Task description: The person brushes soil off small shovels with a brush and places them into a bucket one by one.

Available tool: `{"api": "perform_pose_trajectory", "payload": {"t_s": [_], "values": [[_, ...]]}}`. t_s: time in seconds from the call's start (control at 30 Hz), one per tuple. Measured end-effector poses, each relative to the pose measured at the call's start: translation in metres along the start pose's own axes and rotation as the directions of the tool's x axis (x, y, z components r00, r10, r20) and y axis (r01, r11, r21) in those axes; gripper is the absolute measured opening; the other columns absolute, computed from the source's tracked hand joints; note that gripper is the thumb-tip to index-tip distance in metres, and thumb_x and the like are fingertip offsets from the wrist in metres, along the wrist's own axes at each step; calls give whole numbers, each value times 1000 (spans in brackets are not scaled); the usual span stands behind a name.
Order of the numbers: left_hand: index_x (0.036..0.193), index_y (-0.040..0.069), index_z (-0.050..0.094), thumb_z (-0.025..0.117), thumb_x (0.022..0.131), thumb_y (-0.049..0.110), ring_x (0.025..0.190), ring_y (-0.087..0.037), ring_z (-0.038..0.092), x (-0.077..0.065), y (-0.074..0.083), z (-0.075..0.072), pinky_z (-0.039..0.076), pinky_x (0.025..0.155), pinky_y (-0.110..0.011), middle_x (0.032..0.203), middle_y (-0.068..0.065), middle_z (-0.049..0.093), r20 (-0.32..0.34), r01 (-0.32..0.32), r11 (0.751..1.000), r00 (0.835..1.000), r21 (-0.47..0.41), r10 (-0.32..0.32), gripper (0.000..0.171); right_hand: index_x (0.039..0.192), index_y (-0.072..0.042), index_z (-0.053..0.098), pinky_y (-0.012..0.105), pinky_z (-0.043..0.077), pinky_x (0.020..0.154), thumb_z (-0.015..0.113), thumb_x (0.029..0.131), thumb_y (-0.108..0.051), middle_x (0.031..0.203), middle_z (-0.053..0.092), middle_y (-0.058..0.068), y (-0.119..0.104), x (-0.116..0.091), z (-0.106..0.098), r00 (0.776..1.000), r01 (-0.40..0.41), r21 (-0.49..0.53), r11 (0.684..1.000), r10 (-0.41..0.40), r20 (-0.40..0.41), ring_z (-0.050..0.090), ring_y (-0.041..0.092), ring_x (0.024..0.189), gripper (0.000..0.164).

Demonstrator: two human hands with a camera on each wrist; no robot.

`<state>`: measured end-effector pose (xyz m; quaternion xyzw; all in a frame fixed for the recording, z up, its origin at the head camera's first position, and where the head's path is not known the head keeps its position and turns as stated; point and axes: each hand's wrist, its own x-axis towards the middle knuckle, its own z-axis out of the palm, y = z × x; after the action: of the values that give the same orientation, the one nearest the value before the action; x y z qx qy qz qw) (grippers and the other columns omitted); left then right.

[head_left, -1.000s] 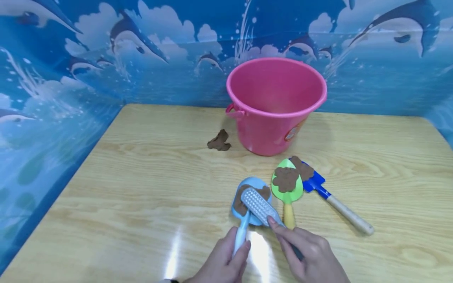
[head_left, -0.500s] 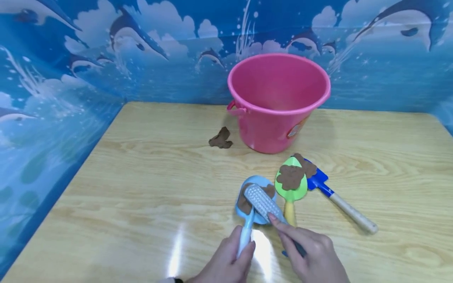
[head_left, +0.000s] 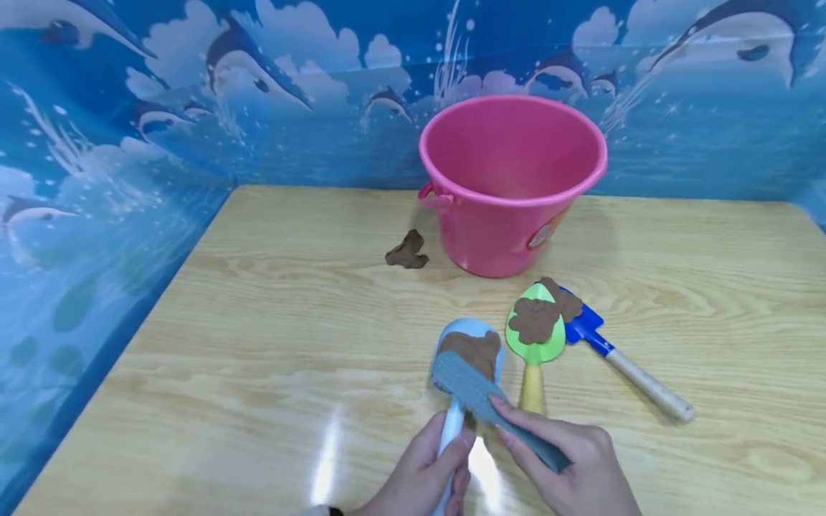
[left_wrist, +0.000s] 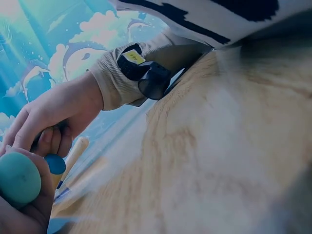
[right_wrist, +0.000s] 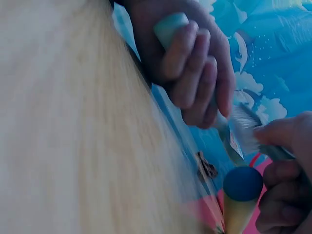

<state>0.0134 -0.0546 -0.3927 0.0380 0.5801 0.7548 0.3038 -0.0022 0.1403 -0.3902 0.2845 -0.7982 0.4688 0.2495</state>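
My left hand (head_left: 426, 462) grips the handle of a light-blue toy shovel (head_left: 470, 327), which carries a flat brown clay-like piece (head_left: 480, 350) on its blade. My right hand (head_left: 574, 451) holds a grey-blue brush (head_left: 474, 393), forefinger along its back. The brush head lies slanted over the lower part of the shovel blade, smooth back upward. In the right wrist view, pale bristles (right_wrist: 243, 129) show, somewhat blurred. The shovel's rounded handle end (left_wrist: 19, 179) sticks out of the left hand in the left wrist view.
Right of the hands lie a green trowel (head_left: 540, 351) with a yellow handle and a blue shovel (head_left: 584, 324), both bearing brown pieces. A pink bucket (head_left: 490, 244) stands behind. Another brown piece (head_left: 408, 251) lies left of it on the wooden table (head_left: 258, 344).
My right hand has turned the brush over: its dotted bristle side faced up before, its smooth back does now. Its head has shifted slightly down the blade. The left hand keeps its grip.
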Motion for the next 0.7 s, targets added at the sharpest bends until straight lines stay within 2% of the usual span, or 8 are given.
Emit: {"api": "perform_pose_trajectory", "payload": {"t_s": [0.13, 0.23, 0.3, 0.37, 0.4, 0.53, 0.63, 0.7], "values": [[105, -1, 40, 43, 103, 23, 47, -3, 46, -1, 0, 0, 41, 43, -14, 66, 1, 46, 16, -32, 998, 999, 60, 31, 25, 106, -8, 74, 9, 52, 62, 63, 94, -29, 91, 75, 2, -2, -2, 6, 998, 62, -100, 993, -61, 10, 68, 0, 75, 26], [102, -6, 39, 41, 103, 19, 48, 1, 47, -2, -1, -1, 41, 41, -12, 60, -13, 45, 45, -113, 980, 993, 161, 107, 25, 107, -12, 74, 5, 41, 48, 57, 97, -35, 70, 71, -5, -6, -1, 7, 999, 45, -195, 980, -44, 7, 53, -8, 54, 31], [100, -7, 39, 40, 103, 16, 48, 4, 46, -3, -1, -2, 40, 39, -12, 60, -24, 44, 69, -171, 963, 985, 206, 160, 24, 107, -13, 74, 3, 32, 44, 54, 98, -37, 58, 61, -11, -9, 0, 7, 999, 31, -245, 969, -33, -3, 42, -10, 48, 33], [97, -9, 39, 40, 102, 13, 47, 5, 45, -3, -2, -1, 39, 37, -12, 62, -30, 42, 86, -206, 954, 978, 217, 191, 23, 108, -13, 74, 2, 26, 43, 53, 98, -38, 53, 52, -14, -10, 1, 5, 999, 11, -276, 961, -19, -28, 34, -10, 48, 34], [96, -9, 39, 41, 102, 14, 47, 5, 45, -3, -2, -1, 39, 38, -11, 60, -27, 42, 89, -201, 957, 978, 208, 186, 24, 108, -12, 74, 1, 25, 43, 54, 98, -38, 53, 50, -15, -10, 2, 4, 999, 2, -286, 958, -16, -49, 33, -10, 48, 34], [98, -7, 39, 44, 102, 21, 48, 1, 46, -3, -1, 1, 41, 42, -12, 60, -4, 44, 46, -92, 990, 995, 103, 87, 29, 106, -9, 74, 6, 44, 48, 58, 96, -36, 69, 71, -3, -9, 5, -3, 990, -51, -329, 943, 4, -142, 61, 1, 53, 33], [101, -2, 39, 45, 102, 27, 48, -2, 46, -2, 1, 1, 43, 44, -14, 66, 4, 45, 8, -19, 1000, 1000, 18, 19, 30, 104, -11, 75, 11, 48, 49, 59, 95, -37, 80, 74, 3, -10, 6, -4, 985, -75, -364, 928, 12, -172, 66, 7, 57, 32], [103, 1, 39, 45, 102, 28, 47, -2, 46, -2, 1, 1, 43, 43, -15, 66, 4, 45, -2, -13, 1000, 1000, 3, 13, 28, 105, -13, 75, 11, 42, 45, 58, 95, -40, 73, 73, -2, -11, 5, -4, 987, -80, -376, 923, 20, -160, 60, 1, 51, 33]]}}
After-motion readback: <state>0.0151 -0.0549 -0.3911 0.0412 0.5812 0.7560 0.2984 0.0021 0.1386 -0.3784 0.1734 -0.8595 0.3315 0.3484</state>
